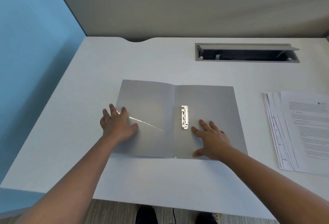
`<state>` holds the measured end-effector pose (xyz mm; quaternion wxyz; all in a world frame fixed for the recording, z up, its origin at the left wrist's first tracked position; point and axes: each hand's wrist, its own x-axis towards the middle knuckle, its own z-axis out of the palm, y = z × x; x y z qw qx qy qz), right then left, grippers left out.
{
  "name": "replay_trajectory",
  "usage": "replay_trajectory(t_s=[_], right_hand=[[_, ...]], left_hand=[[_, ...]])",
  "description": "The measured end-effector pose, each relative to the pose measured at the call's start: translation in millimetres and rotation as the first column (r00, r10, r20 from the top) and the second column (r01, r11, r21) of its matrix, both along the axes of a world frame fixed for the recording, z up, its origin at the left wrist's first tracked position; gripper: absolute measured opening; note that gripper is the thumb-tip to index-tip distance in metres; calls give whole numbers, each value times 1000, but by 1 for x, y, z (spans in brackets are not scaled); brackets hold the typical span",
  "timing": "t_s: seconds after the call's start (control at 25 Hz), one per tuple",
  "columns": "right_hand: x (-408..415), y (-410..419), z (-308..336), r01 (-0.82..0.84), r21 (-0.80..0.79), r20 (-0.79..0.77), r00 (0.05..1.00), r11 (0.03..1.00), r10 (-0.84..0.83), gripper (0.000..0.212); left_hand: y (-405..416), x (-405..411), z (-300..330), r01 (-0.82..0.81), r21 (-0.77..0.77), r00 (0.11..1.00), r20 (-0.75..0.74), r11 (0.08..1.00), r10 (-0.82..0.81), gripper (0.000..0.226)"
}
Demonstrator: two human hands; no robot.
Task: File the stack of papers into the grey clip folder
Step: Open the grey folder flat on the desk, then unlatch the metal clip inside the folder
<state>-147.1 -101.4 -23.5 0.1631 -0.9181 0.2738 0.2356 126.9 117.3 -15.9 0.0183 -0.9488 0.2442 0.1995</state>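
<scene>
Your biggest risk from here is the grey clip folder [178,118] sliding or springing half shut once you lift a palm: it lies open and flat on the white desk [160,59], and it looks light and slick, so I judge that whichever side you release could curl up or skate away. Your left hand [116,123] is spread flat, fingers wide, on the left cover, over the clear inner pocket [147,125], holding nothing; your right hand [211,139] is likewise spread flat on the right cover, just beside the metal clip [184,117], also holding nothing. The clip sits between your hands, nearer the right one, and I cannot tell whether its lever is raised or clamped down; if it is clamped, the sheets will butt against it and crumple, so check it first. The stack of papers [302,131] lies on the desk well apart from the folder, off to your right, beyond the right cover's edge and untouched. Its sheets are fanned unevenly along the left side, so a one-handed grab could leave some behind or let them splay. Square them before you bring them over, or the clip may catch only part of the stack.
</scene>
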Motion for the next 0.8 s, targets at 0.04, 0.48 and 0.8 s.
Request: replay_trajectory(t_s=[0.04, 0.48, 0.8], right_hand=[[0, 0, 0, -2, -1, 0, 1000, 1000, 2, 109], [-2, -2, 1, 25, -55, 46, 999, 998, -23, 119], [-2, -5, -3, 55, -56, 6, 998, 997, -55, 128]], left_hand=[[-2, -4, -7, 29, 33, 1000, -7, 999, -29, 83], [-83, -76, -21, 467, -265, 834, -185, 843, -520, 83], [-109, -90, -11, 487, -178, 868, -8, 855, -497, 81]])
